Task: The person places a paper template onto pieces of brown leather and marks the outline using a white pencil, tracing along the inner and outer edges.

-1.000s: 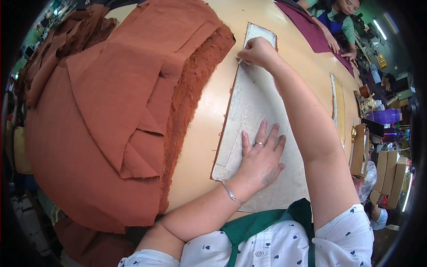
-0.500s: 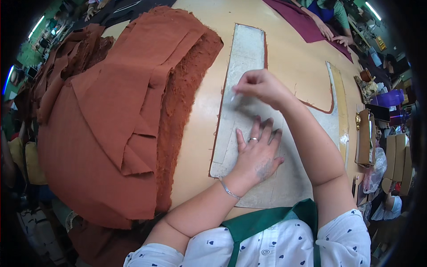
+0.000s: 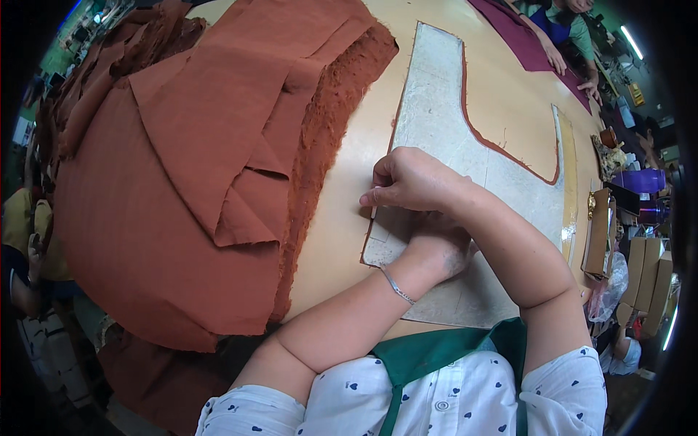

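Observation:
A pale grey flat pattern piece (image 3: 502, 171) lies on the table, with rust-brown fabric (image 3: 476, 133) showing as a thin border along its edges. My right hand (image 3: 414, 180) is closed in a pinch at the pattern's left edge. Between its fingers is a thin whitish stick (image 3: 374, 213), perhaps chalk; only its end shows. My left hand (image 3: 438, 251) rests on the pattern below, thumb out to the side and nothing visible in it. My right hand and forearm cross over it and hide most of its fingers.
A thick stack of rust-brown fabric (image 3: 196, 182) fills the left of the table (image 3: 345, 174). At the far right, another person's hands (image 3: 556, 59) touch maroon cloth (image 3: 512, 36). Along the right edge stand a cardboard box (image 3: 600, 232), a purple container (image 3: 640, 180) and a clear plastic bag (image 3: 611, 291).
My right hand has moved down along the pattern's left edge, toward me, and now covers much of my left hand. The whole view has shifted slightly.

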`<state>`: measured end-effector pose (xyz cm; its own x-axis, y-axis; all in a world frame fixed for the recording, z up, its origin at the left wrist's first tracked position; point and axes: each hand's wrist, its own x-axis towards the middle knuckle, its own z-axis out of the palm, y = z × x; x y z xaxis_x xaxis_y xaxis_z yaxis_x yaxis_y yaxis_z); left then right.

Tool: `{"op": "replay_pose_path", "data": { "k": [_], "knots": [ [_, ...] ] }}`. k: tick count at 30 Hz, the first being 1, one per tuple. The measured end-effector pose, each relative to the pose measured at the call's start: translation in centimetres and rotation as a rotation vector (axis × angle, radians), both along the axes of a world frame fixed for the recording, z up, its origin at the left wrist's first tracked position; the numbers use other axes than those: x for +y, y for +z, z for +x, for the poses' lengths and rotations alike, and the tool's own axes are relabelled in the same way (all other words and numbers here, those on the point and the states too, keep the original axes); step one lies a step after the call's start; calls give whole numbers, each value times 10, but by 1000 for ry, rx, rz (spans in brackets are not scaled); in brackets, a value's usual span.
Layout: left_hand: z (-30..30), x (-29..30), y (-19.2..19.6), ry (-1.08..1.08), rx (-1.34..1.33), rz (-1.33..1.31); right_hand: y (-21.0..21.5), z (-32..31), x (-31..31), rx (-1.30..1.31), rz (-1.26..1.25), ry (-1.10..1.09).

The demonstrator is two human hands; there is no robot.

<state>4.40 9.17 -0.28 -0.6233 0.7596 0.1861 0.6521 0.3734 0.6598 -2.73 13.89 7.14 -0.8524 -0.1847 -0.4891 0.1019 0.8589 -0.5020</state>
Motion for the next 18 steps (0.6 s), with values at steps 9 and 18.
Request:
{"op": "replay_pose_path", "data": {
  "k": [9, 18],
  "knots": [
    [-8, -18, 13, 98, 95, -246, 4, 3, 22, 103, -194, -243],
    [-14, -18, 0, 41, 29, -188, -15, 26, -8, 313, 148, 41]
  ]
}}
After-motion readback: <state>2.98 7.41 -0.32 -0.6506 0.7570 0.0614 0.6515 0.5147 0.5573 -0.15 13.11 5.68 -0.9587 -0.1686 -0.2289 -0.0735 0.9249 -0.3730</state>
